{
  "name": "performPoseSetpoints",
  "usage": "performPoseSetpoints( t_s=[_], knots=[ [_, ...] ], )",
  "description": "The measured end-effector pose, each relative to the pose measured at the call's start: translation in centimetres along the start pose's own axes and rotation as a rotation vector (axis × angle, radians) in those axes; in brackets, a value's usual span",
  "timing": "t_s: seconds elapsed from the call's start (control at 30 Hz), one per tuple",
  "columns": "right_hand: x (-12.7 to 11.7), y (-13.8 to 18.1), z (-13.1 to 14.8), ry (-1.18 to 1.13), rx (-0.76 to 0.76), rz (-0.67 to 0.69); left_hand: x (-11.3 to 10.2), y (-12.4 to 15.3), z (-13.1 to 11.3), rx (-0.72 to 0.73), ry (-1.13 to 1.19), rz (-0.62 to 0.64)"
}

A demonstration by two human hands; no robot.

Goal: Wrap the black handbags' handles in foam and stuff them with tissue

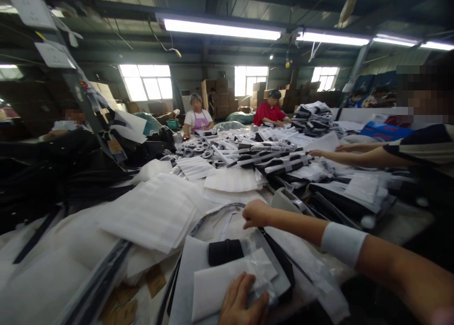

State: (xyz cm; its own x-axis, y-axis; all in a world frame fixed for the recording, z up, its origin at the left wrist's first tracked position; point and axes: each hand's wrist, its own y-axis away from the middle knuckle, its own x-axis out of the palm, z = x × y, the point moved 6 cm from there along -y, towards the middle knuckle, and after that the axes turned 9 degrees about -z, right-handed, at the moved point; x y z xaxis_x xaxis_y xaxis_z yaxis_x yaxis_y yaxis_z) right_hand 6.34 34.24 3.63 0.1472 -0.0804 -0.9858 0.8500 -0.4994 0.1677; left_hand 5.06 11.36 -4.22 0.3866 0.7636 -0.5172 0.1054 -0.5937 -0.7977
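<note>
A dark bag (285, 287) lies in front of me, a pale grey sheet (186, 259) over it. On the sheet rest a black rolled piece (223, 252) and a folded white foam packet (213, 287) with clear plastic film. My left hand (243, 300) lies open on the packet's lower right, fingers spread. Farther up, my right hand (257, 214) is closed where the bag's plastic-wrapped handle (213, 215) arcs into the fist; the fingertips are partly hidden. A narrow white strip (225, 226) shows inside the arc. A white band (344, 242) circles my right forearm.
White foam sheets (152, 211) are stacked left of the bag, with brown cardboard tags (156, 280) below. Wrapped handles and straps (269, 157) pile up ahead. A co-worker's arms (358, 154) reach in from the right; two people sit across the table. A metal post (78, 79) leans at left.
</note>
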Motion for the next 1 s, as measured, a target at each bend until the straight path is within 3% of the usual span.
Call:
performPoseSetpoints(
  t_s=[0.13,0.23,0.37,0.57,0.8,1.0],
  knots=[
    [1.9,4.0,0.9,-0.22,-0.045,-0.138,0.1,0.1,0.0,0.007,-0.008,-0.015],
    [4.5,5.6,1.9,-0.403,-0.104,-0.118,0.1,0.1,-0.1,0.003,-0.011,0.002],
    [6.1,5.4,1.8,-0.472,-0.035,-0.068,0.2,0.2,-0.1,0.033,-0.014,0.056],
    [5.3,4.8,1.9,-0.441,-0.015,-0.033,0.1,0.1,-0.1,0.072,-0.025,0.081],
    [4.7,4.7,1.5,-0.479,0.046,-0.19,-0.4,-0.5,-0.3,0.041,0.006,0.129],
    [2.9,10.5,4.8,-0.525,0.069,-0.463,-1.4,-1.3,-1.1,0.033,0.037,0.173]
  ],
)
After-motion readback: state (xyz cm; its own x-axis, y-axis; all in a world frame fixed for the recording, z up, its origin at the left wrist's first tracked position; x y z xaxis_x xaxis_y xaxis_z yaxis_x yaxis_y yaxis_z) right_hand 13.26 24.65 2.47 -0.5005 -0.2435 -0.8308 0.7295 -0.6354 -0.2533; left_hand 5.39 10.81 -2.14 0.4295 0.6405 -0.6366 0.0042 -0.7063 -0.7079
